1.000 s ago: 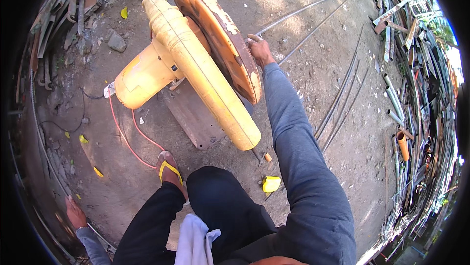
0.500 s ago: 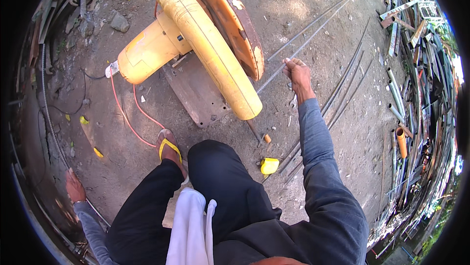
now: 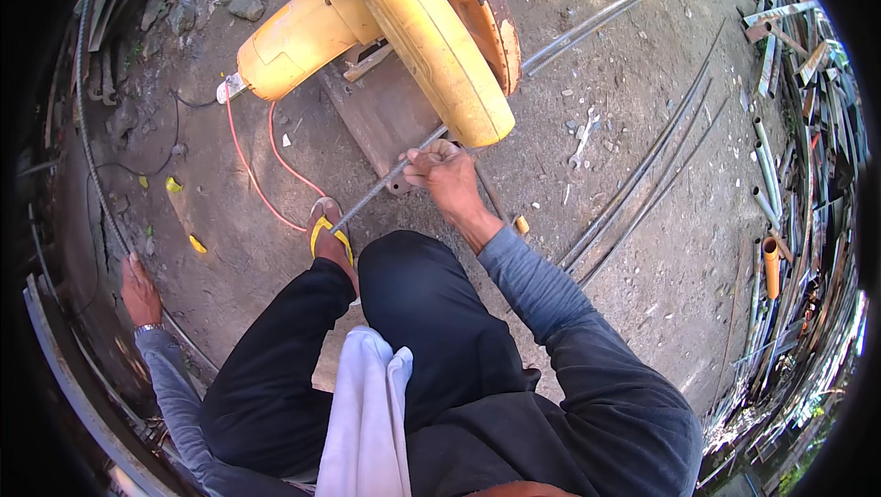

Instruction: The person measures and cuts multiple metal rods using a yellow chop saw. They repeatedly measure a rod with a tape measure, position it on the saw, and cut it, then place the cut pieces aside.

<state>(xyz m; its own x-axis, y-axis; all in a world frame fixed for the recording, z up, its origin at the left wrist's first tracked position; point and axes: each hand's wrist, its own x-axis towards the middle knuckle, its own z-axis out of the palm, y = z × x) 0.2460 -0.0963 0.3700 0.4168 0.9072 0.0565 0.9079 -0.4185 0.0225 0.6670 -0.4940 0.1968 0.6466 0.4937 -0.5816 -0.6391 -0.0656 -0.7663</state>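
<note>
My right hand (image 3: 448,180) is closed on a ribbed steel bar (image 3: 374,194), in front of the yellow guard of a cut-off saw (image 3: 431,47). The bar's near end lies over my sandaled foot (image 3: 330,235), and its far part goes out of sight under the guard. Far to the left, my left hand (image 3: 140,290) is closed around a long ribbed steel rod (image 3: 103,194) that curves up along the left side. The saw stands on a flat metal base plate (image 3: 372,134), and its orange-brown wheel-like part (image 3: 486,15) shows behind the guard.
Several thin rods (image 3: 642,180) lie on the dirt to the right, near a wrench (image 3: 582,141). A pile of scrap metal and pipes (image 3: 798,176) lines the right edge. A red cord (image 3: 240,162) runs from the saw toward my foot; a stone (image 3: 245,3) sits at upper left.
My right hand has come left and nearer, from beyond the guard to its near side, and now grips the bar there. The view has shifted; my left hand stays on its rod.
</note>
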